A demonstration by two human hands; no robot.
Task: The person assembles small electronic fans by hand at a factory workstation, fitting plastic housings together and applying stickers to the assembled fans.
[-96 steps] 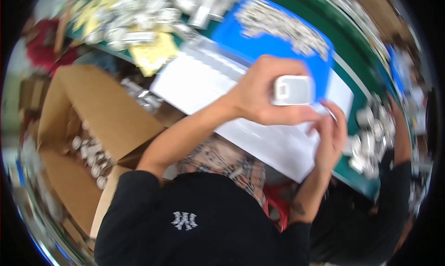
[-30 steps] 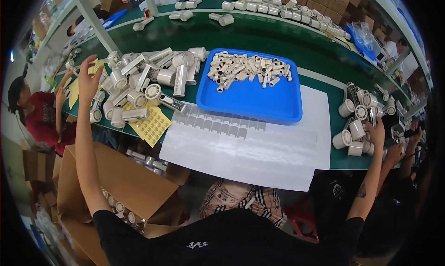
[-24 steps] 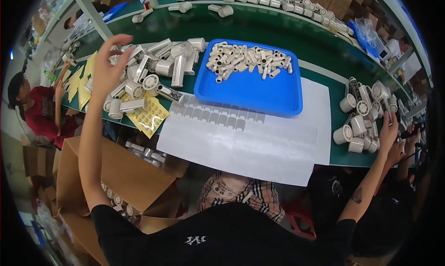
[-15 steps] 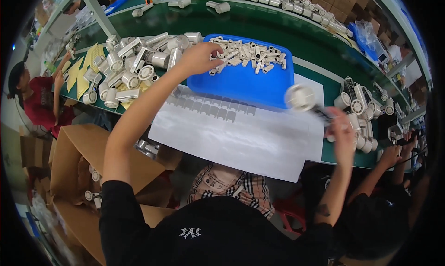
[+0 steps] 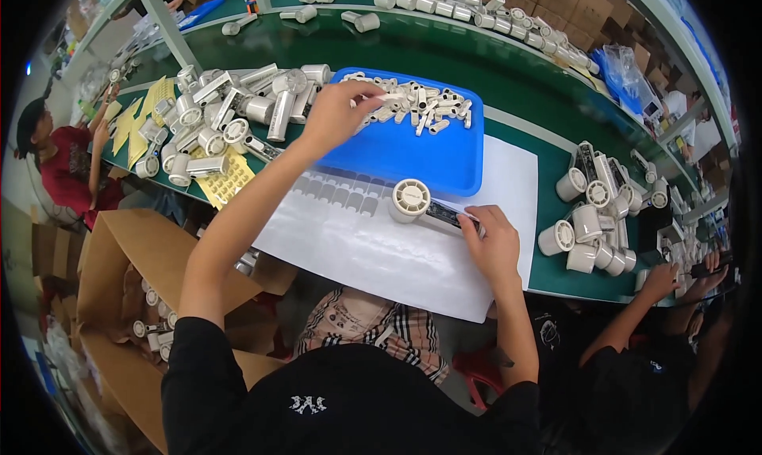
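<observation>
My left hand is over the left part of a blue tray, its fingertips pinched on a small white plastic piece. Many similar pieces lie heaped along the tray's far side. My right hand grips the handle end of a white device with a round slotted head; dark inner parts show along its handle. That device is just over a white sheet, in front of the tray, head pointing left. A row of grey label-like shapes lies on the sheet's left side.
White devices are piled left and right of the tray. Yellow sticker sheets lie by the left pile. Beyond runs a green belt. A cardboard box stands at lower left. Co-workers sit on both sides.
My right hand has brought the white device leftward from beside the right pile to over the sheet. My left hand has come up from among the small pieces with one in its fingers.
</observation>
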